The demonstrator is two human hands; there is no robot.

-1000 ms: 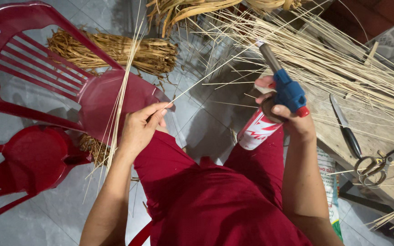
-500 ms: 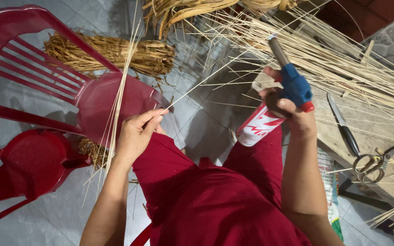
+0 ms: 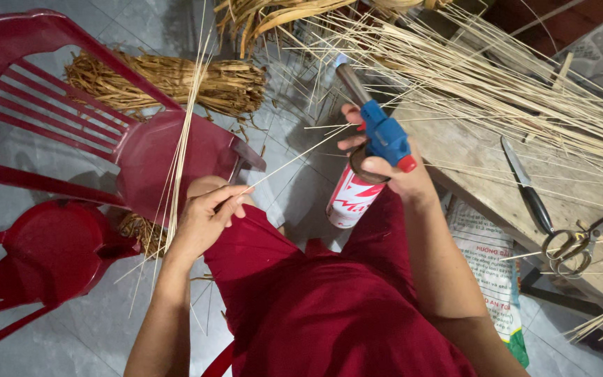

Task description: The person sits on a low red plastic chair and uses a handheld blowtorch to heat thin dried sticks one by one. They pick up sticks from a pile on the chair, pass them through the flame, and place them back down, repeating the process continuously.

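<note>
- Head view, looking straight down over a lap in red clothes.
- Left hand (image 3: 207, 213) is pinched shut on a thin pale strip (image 3: 294, 155) that runs up and right toward the torch nozzle; exactly where its far tip ends is hard to tell against the other strips.
- A bunch of long pale strips (image 3: 183, 139) also passes by that hand, standing nearly upright; whether the hand grips them too I can't make out.
- Right hand (image 3: 392, 171) is wrapped tight around a gas torch (image 3: 378, 126), blue head with a metal nozzle, sitting on a red and white canister (image 3: 349, 199). The fingers hide the join.
- The two hands are apart, the torch up and right of the left hand.
- Wooden table (image 3: 483, 167) on the right, its far end cut off by the frame edge; loose strips are fanned over its top edge, with scissors (image 3: 570, 244) and a knife (image 3: 525, 185) near its right edge.
- Red plastic chair (image 3: 71, 139) on the left, partly cut off, and a straw bundle (image 3: 169, 80) on the floor behind it.
</note>
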